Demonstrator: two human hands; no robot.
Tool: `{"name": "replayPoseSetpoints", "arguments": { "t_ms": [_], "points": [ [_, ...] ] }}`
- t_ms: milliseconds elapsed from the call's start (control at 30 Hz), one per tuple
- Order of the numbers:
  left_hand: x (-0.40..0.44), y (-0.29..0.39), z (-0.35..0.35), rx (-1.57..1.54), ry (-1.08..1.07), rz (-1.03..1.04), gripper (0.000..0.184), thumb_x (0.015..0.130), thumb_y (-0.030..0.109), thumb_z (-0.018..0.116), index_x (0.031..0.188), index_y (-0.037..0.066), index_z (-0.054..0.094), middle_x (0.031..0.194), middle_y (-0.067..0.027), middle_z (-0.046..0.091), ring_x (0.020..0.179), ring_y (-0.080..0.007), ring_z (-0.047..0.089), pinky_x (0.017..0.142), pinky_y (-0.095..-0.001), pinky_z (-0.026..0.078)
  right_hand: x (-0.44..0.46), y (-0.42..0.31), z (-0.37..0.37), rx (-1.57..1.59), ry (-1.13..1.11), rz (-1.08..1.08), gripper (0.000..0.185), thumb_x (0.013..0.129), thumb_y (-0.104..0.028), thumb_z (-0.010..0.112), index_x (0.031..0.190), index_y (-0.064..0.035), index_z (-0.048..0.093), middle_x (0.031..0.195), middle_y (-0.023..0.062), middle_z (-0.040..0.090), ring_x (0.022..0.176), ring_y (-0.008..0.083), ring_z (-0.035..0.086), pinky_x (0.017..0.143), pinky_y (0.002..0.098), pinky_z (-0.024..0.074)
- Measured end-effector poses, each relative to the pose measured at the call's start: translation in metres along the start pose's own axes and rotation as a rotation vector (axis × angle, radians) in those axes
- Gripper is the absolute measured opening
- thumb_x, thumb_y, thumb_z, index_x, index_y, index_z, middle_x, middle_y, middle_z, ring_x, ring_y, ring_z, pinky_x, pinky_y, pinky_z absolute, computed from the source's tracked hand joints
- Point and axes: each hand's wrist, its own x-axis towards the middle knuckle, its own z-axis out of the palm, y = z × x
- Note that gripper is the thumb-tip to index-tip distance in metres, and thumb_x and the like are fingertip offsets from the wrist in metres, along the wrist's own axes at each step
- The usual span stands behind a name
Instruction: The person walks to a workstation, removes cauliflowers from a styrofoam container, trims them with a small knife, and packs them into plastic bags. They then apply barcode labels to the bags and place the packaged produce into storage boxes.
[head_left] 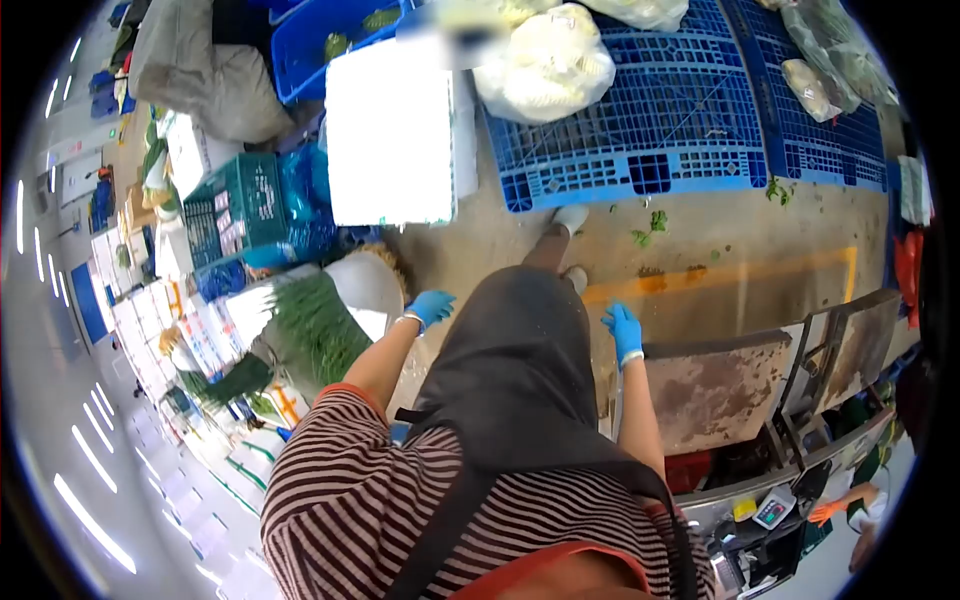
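My left hand (431, 309), in a blue glove, hangs at the left of the black apron (520, 350). Its fingers are loosely stretched and hold nothing. Closest to it are a pale rounded container (365, 285) and a bunch of long green stalks (315, 325), both apart from the hand. On the other side of the apron, my right hand (623, 330), also blue-gloved, hangs with its fingers apart and nothing in them. A stained board-like surface (705, 390) lies just to its right.
Ahead stand blue plastic pallets (640, 110) with bagged pale vegetables (550, 65). A white foam box (390, 140), a blue crate (300, 55) and a green crate (235, 210) are at the left. Leaf scraps (652, 228) litter the floor. An orange-gloved person's hand (825, 512) shows lower right.
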Motion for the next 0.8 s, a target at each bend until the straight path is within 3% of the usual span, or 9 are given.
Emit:
{"name": "replayPoseSetpoints", "arguments": {
  "t_ms": [167,300,333,500,567,633,700,767,800],
  "points": [
    [0.02,-0.075,-0.063,-0.516,0.069,0.096,0.023,0.09,0.031,0.059,0.103,0.014,0.065,0.092,-0.0069,0.067,0.072,-0.0176,0.06,0.062,-0.0302,0.047,0.008,0.034,0.049,-0.167,-0.123,-0.012,0.052,0.094,-0.041,0.055,0.131,-0.0052,0.055,0.117,0.0123,0.064,0.09,0.0199,0.064,0.08,0.0334,0.047],
    [0.024,-0.067,-0.115,-0.887,0.184,0.085,0.032,0.093,0.027,0.054,0.119,0.009,0.06,0.117,-0.0137,0.062,0.098,-0.0284,0.06,0.085,-0.0383,0.05,-0.001,0.019,0.102,-0.245,-0.161,-0.051,0.044,0.094,-0.028,0.056,0.128,0.0004,0.057,0.119,0.0141,0.064,0.095,0.021,0.065,0.082,0.0324,0.0521],
    [0.046,-0.073,-0.133,-0.952,0.188,0.111,0.04,0.094,0.03,0.053,0.128,0.008,0.052,0.134,-0.0166,0.052,0.113,-0.032,0.056,0.091,-0.0396,0.048,0.005,0.019,0.115,-0.282,-0.149,-0.044,0.043,0.095,-0.03,0.055,0.126,-0.0003,0.058,0.117,0.0132,0.064,0.098,0.0222,0.064,0.087,0.0336,0.0511],
    [0.16,-0.056,-0.185,-1.239,0.124,0.117,0.059,0.089,0.048,0.06,0.135,0.013,0.047,0.145,-0.0143,0.042,0.127,-0.0322,0.047,0.097,-0.0423,0.043,0.064,0.008,0.189,-0.426,-0.058,-0.027,0.043,0.093,-0.028,0.055,0.127,-0.0016,0.057,0.113,0.0139,0.065,0.098,0.023,0.064,0.086,0.0336,0.0509],
    [0.245,-0.063,-0.201,-1.277,-0.008,0.133,0.054,0.089,0.052,0.059,0.126,0.013,0.053,0.137,-0.0123,0.049,0.12,-0.0303,0.05,0.093,-0.0431,0.044,0.104,0.016,0.219,-0.545,-0.039,-0.04,0.043,0.093,-0.028,0.054,0.127,-0.0019,0.057,0.113,0.0148,0.066,0.098,0.0236,0.065,0.086,0.0345,0.0505],
    [0.29,-0.06,-0.215,-1.992,-0.594,-0.115,0.044,0.089,0.049,0.061,0.113,0.013,0.058,0.118,-0.0093,0.058,0.105,-0.0281,0.054,0.086,-0.0436,0.045,0.172,0.041,0.249,-0.801,-0.098,-0.057,0.045,0.093,-0.032,0.053,0.128,-0.0046,0.057,0.111,0.0158,0.066,0.094,0.0258,0.065,0.085,0.036,0.0504],
    [0.309,-0.033,-0.223,-2.045,-0.651,-0.123,0.031,0.09,0.042,0.061,0.103,0.014,0.061,0.104,-0.0063,0.063,0.092,-0.0247,0.057,0.081,-0.043,0.046,0.213,0.029,0.29,-0.808,-0.082,-0.04,0.047,0.092,-0.034,0.054,0.129,-0.0054,0.057,0.114,0.016,0.066,0.096,0.0275,0.064,0.085,0.0368,0.0494],
    [0.268,0.024,-0.225,-1.415,-0.201,0.08,0.017,0.092,0.031,0.059,0.098,0.015,0.061,0.093,-0.0033,0.066,0.079,-0.0199,0.06,0.077,-0.0416,0.048,0.235,-0.022,0.353,-0.763,-0.07,-0.021,0.051,0.091,-0.038,0.057,0.129,-0.0045,0.056,0.12,0.0154,0.064,0.1,0.0295,0.063,0.088,0.038,0.0478],
    [0.242,0.035,-0.234,-1.391,-0.245,0.144,0.017,0.092,0.031,0.06,0.094,0.014,0.061,0.086,-0.002,0.064,0.073,-0.0192,0.057,0.074,-0.0403,0.047,0.226,-0.062,0.387,-0.658,-0.079,-0.079,0.06,0.09,-0.042,0.058,0.134,-0.0022,0.052,0.127,0.0147,0.061,0.111,0.0284,0.06,0.093,0.0367,0.0461]
  ]
}}
